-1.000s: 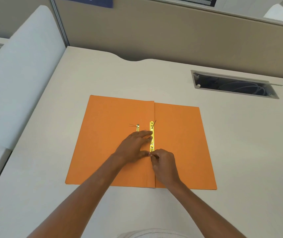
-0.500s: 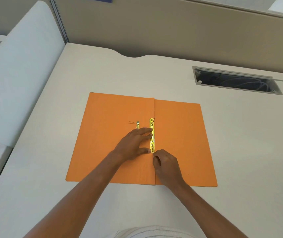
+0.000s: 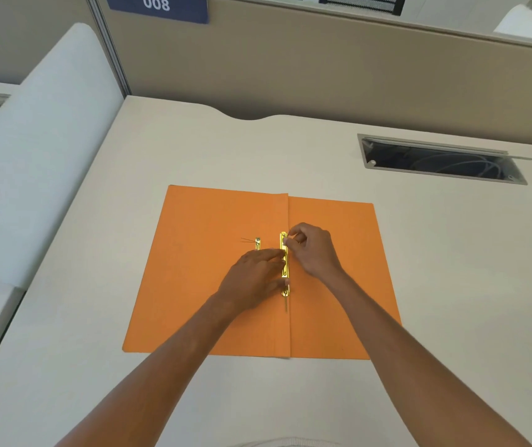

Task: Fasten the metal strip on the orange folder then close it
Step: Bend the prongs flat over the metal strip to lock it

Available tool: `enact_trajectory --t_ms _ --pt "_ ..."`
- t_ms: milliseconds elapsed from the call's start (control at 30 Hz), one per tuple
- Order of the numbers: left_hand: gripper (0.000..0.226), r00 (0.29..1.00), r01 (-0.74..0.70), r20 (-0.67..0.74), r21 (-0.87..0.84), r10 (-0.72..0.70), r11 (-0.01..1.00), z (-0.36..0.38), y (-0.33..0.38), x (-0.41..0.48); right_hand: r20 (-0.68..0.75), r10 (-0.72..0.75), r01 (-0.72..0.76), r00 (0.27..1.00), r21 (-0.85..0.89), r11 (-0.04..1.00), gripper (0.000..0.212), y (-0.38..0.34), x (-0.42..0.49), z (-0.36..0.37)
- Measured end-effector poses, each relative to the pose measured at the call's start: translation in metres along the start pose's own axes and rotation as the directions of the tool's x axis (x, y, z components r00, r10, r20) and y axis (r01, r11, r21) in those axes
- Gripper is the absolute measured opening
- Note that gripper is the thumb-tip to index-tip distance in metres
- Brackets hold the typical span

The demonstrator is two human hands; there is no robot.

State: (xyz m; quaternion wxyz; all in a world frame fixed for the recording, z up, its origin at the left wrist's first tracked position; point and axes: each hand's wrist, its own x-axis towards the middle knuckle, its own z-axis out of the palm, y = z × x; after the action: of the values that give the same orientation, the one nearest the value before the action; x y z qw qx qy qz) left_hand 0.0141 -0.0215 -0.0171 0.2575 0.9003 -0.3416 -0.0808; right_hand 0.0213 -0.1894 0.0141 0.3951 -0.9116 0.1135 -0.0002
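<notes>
Change since a second ago: right hand (image 3: 314, 250) has left the near end of the metal strip (image 3: 284, 264) and now sits at its far end. Left hand (image 3: 255, 279) has stayed on the strip's middle. A thin prong (image 3: 286, 303), formerly hidden under the right hand, now shows past the strip's near end.

Orange folder (image 3: 209, 269): lies open and flat on the pale surface (image 3: 451, 253), central, spine fold running away from the person.

Metal strip: brass-coloured, on the folder just beside the spine fold. Long axis runs near to far, parallel with the fold; far end under the right fingertips, near end by the left thumb.

Small brass piece (image 3: 257, 243): on the left leaf, just beside the strip's far end, two thin wires pointing left.

Left hand: palm down, fingers spread flat and pressing on the strip's middle; grips nothing.

Right hand: fingers curled, thumb and forefinger pinched together at the strip's far end; whether they hold the strip itself or a prong there cannot be told.

Cable slot (image 3: 442, 161): in the surface, far right, well apart from the folder.
</notes>
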Motion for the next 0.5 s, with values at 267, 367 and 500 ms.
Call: enact_trajectory --t_ms 267,367,500 --pt "0.034 0.996 0.088 0.028 0.021 -0.088 0.996 0.002 0.005 0.004 0.01 -0.02 0.02 1.0 -0.046 0.999 0.011 0.006 0.016 -0.001" --pt "0.034 0.995 0.095 0.031 0.005 -0.095 0.995 0.002 0.005 0.004 0.041 -0.028 0.031 0.999 -0.068 0.997 0.012 0.013 0.021 -0.004" --pt "0.035 0.994 0.106 0.034 -0.009 -0.105 0.994 0.003 0.004 0.003 0.083 -0.082 0.094 0.993 -0.145 0.985 0.008 0.017 0.026 -0.004"
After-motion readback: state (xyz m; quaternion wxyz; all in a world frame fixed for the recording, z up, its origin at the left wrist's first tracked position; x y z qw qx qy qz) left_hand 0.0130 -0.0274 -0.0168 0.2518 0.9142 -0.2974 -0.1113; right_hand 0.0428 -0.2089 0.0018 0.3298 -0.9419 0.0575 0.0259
